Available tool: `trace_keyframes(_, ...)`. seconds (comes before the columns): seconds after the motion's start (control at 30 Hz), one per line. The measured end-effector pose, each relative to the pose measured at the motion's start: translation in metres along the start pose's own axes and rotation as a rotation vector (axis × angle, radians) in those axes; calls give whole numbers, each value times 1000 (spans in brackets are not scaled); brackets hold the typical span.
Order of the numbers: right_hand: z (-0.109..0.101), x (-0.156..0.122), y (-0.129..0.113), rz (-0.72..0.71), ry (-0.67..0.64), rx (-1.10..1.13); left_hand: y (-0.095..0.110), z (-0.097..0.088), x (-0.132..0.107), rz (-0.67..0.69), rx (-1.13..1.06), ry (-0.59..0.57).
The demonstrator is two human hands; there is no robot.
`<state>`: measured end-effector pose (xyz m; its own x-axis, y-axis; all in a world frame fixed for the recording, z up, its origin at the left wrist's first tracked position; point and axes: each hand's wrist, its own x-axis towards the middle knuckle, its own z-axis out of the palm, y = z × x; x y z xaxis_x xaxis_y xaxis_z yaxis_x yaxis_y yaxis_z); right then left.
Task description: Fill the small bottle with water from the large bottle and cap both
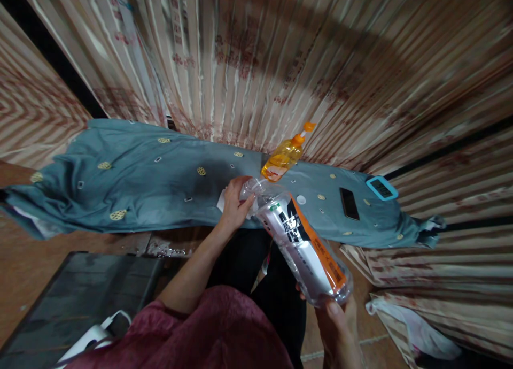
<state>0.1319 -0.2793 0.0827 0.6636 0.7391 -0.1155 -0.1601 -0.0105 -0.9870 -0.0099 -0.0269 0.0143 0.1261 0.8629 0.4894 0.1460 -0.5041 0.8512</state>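
So the plastic bottle [301, 241] is up in both hands, slanting over the near edge of the worktop [152, 168] and the person's lap. Left hand [236, 204] has its fingers closed around the clear top end, with something white just under it, can't tell if it's paper or cloth. Right hand [340, 323] has its fingers gripping the base. Orange pump bottle [282, 159] stands just past the top end, phone [350, 203] and blue clock [381, 188] are over to the right
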Motion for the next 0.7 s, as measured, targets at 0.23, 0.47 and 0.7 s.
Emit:
trace_keyframes(0.23,1,-3,0,26,-5,12,0,0,0,-3,3,-8)
trace_keyframes(0.47,-4,-1,3,49,-15,20,0,1,0,-4,-24,12)
trace_keyframes(0.7,-7,3,9,23,-45,-8,-2,3,0,13,-18,27)
